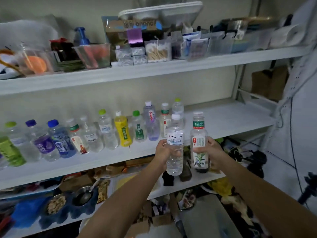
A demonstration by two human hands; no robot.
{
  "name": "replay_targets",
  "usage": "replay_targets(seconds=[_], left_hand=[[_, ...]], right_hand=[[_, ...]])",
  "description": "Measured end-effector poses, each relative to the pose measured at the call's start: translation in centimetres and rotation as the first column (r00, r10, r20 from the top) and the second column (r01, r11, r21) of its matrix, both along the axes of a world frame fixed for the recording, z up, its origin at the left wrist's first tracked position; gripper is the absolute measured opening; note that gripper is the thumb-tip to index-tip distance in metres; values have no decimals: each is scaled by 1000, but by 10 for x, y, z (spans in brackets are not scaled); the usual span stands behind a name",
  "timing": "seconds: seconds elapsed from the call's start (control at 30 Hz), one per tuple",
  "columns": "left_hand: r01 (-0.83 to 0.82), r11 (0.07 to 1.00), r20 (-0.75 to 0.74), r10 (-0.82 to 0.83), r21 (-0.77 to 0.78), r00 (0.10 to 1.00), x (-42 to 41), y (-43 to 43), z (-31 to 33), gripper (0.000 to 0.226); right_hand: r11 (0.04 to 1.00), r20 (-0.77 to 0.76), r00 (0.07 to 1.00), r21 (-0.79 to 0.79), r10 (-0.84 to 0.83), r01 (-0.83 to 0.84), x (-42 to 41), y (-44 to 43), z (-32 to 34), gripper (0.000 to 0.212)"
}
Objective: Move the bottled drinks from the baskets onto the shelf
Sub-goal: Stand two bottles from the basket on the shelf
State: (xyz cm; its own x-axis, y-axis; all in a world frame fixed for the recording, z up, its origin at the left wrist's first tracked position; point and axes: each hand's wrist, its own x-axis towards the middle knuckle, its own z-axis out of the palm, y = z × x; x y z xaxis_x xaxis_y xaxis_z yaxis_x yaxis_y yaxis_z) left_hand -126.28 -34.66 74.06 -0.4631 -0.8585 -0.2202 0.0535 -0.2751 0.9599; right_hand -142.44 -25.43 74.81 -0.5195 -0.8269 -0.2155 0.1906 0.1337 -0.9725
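My left hand (163, 152) grips a clear water bottle (175, 134) with a white cap, held upright. My right hand (213, 152) holds a clear tea bottle (199, 133) with a green band and a leaf label, also upright. Both bottles hang in front of the middle shelf (223, 121), just before its front edge. A row of several bottled drinks stands on that shelf to the left, among them a yellow bottle (122, 130), a purple-tinted bottle (151, 122) and a blue-capped bottle (60, 140). No basket is in view.
The middle shelf's right part (240, 114) holds nothing. The upper shelf (154, 67) carries clear bins and boxes. The lower shelf (120, 182) holds snacks, dark items and blue paw-shaped bowls (68, 206). Boxes and clutter lie on the floor below.
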Motion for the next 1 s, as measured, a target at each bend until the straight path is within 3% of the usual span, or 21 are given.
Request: replay_targets(seconds=[0.17,0.53,0.8,1.0], left_hand=[[66,998,1,-66,-5,998,-43,-44,-3,76],[209,976,97,-202,-67,975,-130,-69,-5,60],[126,982,90,-114,-141,989,-187,-105,-12,65],[-6,988,55,14,-155,998,-231,-130,-22,67]], right_hand=[[996,-3,997,-43,-73,73,-34,-33,3,58],[974,38,975,-36,-221,222,-117,-46,-6,51],[994,-59,992,-16,-108,107,-187,-102,-6,51],[999,-97,994,-10,43,-44,-239,-149,-17,72]])
